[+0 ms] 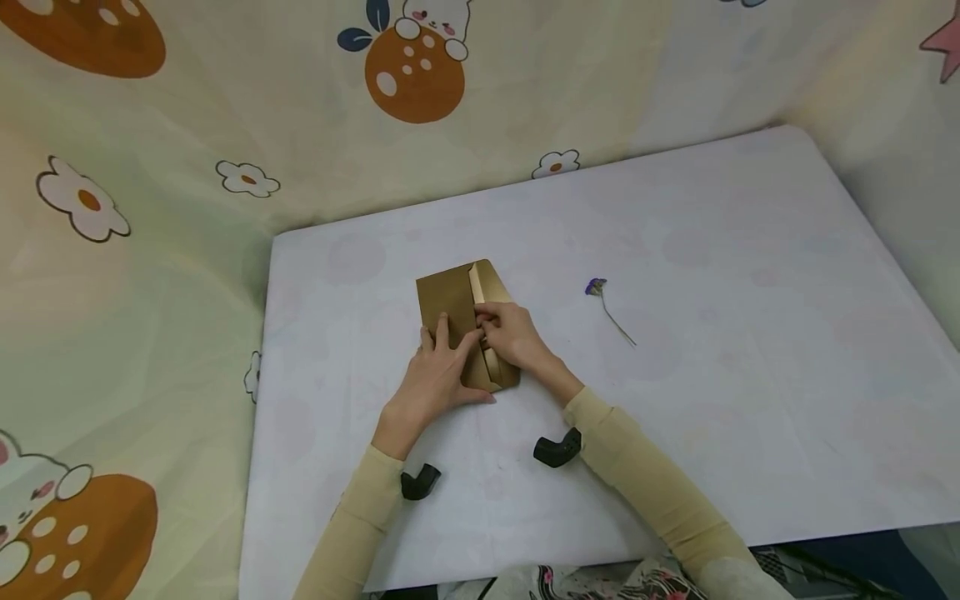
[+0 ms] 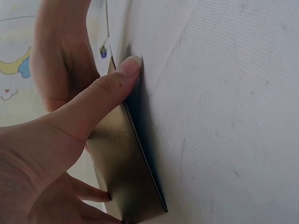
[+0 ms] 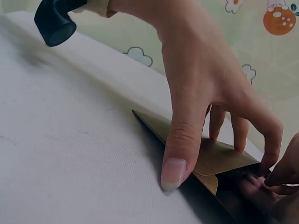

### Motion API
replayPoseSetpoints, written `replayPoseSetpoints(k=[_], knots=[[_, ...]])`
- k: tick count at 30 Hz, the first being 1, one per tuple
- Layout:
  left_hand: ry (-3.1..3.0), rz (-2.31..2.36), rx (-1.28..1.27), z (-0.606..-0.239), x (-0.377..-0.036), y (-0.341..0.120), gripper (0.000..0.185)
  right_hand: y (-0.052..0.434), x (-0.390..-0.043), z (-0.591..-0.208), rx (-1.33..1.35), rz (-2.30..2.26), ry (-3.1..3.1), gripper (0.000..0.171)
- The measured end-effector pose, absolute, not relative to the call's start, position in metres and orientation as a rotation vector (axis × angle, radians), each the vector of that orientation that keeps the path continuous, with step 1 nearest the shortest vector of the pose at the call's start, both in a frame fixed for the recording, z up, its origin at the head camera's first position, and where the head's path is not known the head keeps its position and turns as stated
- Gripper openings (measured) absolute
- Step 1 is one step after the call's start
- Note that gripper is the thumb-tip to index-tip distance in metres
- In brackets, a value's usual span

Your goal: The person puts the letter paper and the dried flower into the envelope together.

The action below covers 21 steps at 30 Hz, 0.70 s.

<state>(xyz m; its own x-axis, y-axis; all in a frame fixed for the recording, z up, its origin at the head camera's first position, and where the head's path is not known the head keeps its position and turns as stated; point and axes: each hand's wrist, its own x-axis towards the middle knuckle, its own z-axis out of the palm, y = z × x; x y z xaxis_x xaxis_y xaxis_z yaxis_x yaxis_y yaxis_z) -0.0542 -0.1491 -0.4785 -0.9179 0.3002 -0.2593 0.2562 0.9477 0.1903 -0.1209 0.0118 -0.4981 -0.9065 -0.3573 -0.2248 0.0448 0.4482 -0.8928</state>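
A gold-brown paper envelope (image 1: pixel 444 298) lies on the table, its flap folded out to the right. My left hand (image 1: pixel 435 375) holds it down from the near side, fingertips on its face. In the right wrist view the left thumb (image 3: pixel 176 156) lies along the near edge, and the index finger bends to the lip of the mouth. My right hand (image 1: pixel 513 333) has its fingers curled at the envelope's opening, pinching near the lip. I cannot tell whether anything else is between those fingertips. Right of the hands lies a dried purple flower (image 1: pixel 596 287) on a thin stem.
The white-covered table (image 1: pixel 750 333) runs far to the right of the hands. A patterned cloth (image 1: pixel 187 275) hangs along its back and left sides. Black curved pieces (image 1: pixel 557 450) stick out from both sleeves, close over the tabletop.
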Motion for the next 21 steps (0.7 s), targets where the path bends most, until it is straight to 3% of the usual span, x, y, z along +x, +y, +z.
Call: replayPoseSetpoints(k=[21], knots=[[2.812, 0.294, 0.399, -0.479, -0.054, -0.148, 0.1, 0.051, -0.108, -0.488, -0.385, -1.663, 2.514, 0.02]])
